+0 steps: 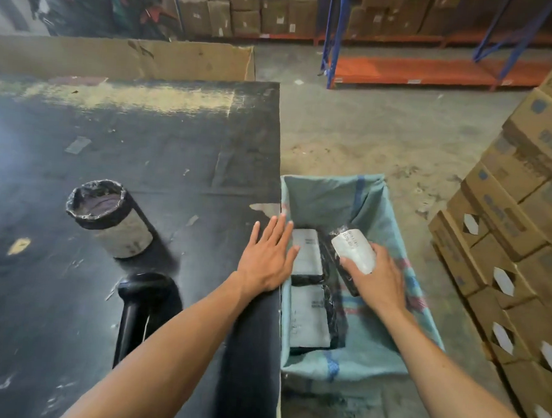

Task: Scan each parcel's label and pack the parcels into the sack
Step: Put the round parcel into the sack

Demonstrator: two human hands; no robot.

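A pale green woven sack is seen hung open just beside the right edge of the black tabletop. Two flat parcels are laid on the bottom of the sack, both wrapped in dark plastic with grey labels turned up: one parcel at the far side of the sack, touching a second parcel at the near side. A third parcel, dark-wrapped with a white label, is held tilted inside the mouth of the sack, to the right of the far parcel and partly over it.

This third parcel is gripped by the right hand, with the thumb laid across the label and the fingers curled round the far edge; the right forearm is stretched over the near right rim of the sack. The left hand is spread flat, fingers straight and slightly fanned, at the tabletop edge next to the sack, with its fingertips reaching over the sack's left rim. Nothing is held by it.

To the left of the sack, on the tabletop, a cylindrical parcel wrapped in black plastic at the top with a pale band below is stood upright. A black handheld scanner is laid nearer, between the cylinder and the left forearm. Stacked cardboard boxes are seen on the floor to the right of the sack.
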